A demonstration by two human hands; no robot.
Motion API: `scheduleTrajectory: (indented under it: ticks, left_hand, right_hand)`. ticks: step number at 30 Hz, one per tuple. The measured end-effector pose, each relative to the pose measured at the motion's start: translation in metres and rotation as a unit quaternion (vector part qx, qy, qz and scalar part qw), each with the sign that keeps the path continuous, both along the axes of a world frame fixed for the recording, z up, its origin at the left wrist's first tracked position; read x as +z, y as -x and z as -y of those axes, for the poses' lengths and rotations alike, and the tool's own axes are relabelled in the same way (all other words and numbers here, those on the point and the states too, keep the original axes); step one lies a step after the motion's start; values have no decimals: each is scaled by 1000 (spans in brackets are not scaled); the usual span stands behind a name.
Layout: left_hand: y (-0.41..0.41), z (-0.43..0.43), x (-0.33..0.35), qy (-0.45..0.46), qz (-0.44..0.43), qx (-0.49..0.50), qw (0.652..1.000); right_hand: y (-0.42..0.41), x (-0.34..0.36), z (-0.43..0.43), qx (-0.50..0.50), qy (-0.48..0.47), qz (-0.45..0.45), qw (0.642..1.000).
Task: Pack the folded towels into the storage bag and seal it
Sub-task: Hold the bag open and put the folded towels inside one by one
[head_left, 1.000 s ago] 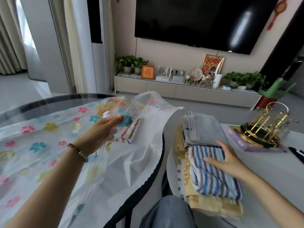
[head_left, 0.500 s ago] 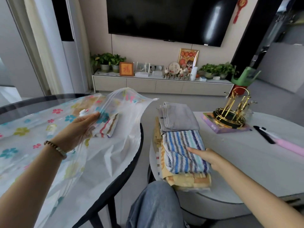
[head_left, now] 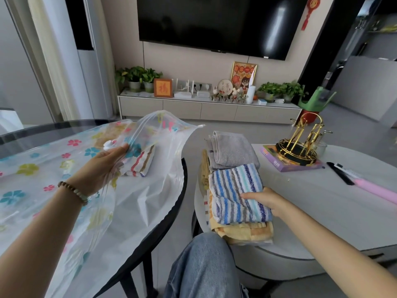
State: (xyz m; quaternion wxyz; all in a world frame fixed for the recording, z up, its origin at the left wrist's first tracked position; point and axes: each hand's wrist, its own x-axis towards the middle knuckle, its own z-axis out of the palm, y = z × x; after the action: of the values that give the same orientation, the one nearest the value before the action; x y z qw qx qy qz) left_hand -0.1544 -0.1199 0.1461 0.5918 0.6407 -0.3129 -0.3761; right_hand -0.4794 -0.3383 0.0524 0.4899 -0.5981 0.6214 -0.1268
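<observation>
Head view. Left hand [head_left: 103,168], at 9 o'clock: fingers [head_left: 120,149] stretched nearly straight and close together, pinching up the clear top layer of the flower-printed storage bag [head_left: 150,196] so its mouth gapes toward 3 o'clock. Forearm angled up from 7 o'clock, bead bracelet [head_left: 74,192] at the wrist. Inside the bag, just beyond the fingertips, 1 folded red-striped towel [head_left: 142,163] lying flat. Bag spread over the round glass table [head_left: 64,127], its edge spilling past the rim.

Right hand [head_left: 265,200], at 4 o'clock: fingers curled onto the blue-striped towel [head_left: 236,194], bunching the cloth; thumb hidden, so grip underneath not discernible. Forearm reaching in from 5 o'clock. Below that towel, a yellow towel [head_left: 242,232]; behind it at 12 o'clock, a gray towel [head_left: 232,150], all stacked on the pale table [head_left: 322,207].
</observation>
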Motion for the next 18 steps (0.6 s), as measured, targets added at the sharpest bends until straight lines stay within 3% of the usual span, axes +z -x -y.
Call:
scheduleTrajectory:
  ticks: [2,4,5,8,13,18]
  left_hand:
    - [-2,-1,0,1,-4,0,1000]
    - [-4,-1,1,-2,-5,2,1000]
    - [-4,-2,2,-2,-6,5,1000]
    - [-4,-3,3,-3,-12,2,1000]
    - [-8,-10,6,-6,-12,4,1000]
    - [-19,-15,16,10,-3,9,1000]
  right_hand:
    - [-4,2,-6,1,121,-90,989]
    - [-11,4,-13,40,271,-180,945]
    - [-16,6,-17,57,298,-203,931]
    - [-25,8,-13,26,231,-220,947]
    - [-13,4,6,-50,95,-95,990]
    - [-27,38,-21,81,167,-37,982]
